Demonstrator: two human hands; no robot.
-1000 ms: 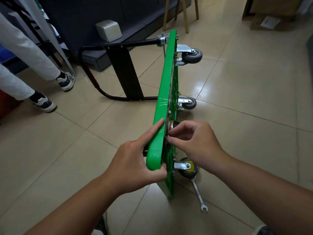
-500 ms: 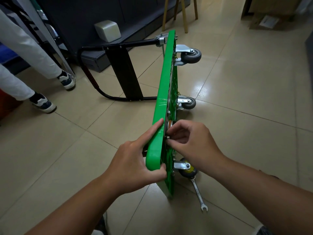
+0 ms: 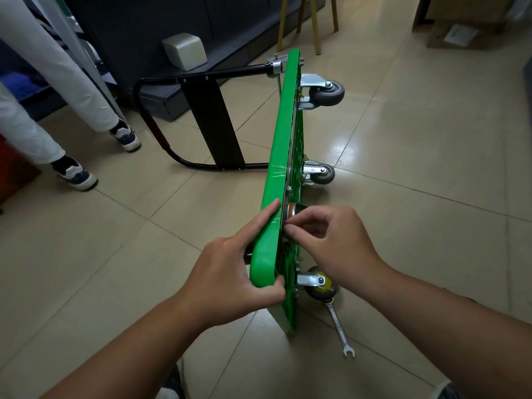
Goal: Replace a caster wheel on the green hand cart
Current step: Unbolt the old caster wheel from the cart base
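Gripping the near top corner of the cart [image 3: 276, 174], the left hand [image 3: 230, 280] curls its thumb over the green deck's rounded end and lays its forefinger straight along the upper edge. The cart stands on its long side on the tile floor, underside facing right. The right hand [image 3: 336, 249] is against that underside, thumb and forefinger pinched on a small fastener [image 3: 286, 226] at the deck's rim; the other fingers are curled, and the fastener is too small to make out further.

Just beyond those fingertips, a dark caster [image 3: 298, 210] with a brown band sits against the cart's underside, partly hidden by the right hand. Below the right hand, at the cart's near lower corner, a yellow-hubbed caster [image 3: 321, 283] in a silver bracket rests on the floor. A wrench [image 3: 339, 329] lies on the tiles just right of the cart's near end, its upper tip by that wheel.

Farther along the underside are two grey casters, one low [image 3: 322, 172] and one high at the far end [image 3: 326, 92]. The black handle [image 3: 213, 122] juts left from the cart's far end. Left of the cart stand a person's legs [image 3: 57, 90] in white trousers and dark shoes. Beyond the cart are a pale block [image 3: 185, 50] on a dark ledge, wooden stool legs [image 3: 308, 21], and a cardboard box [image 3: 460, 33].
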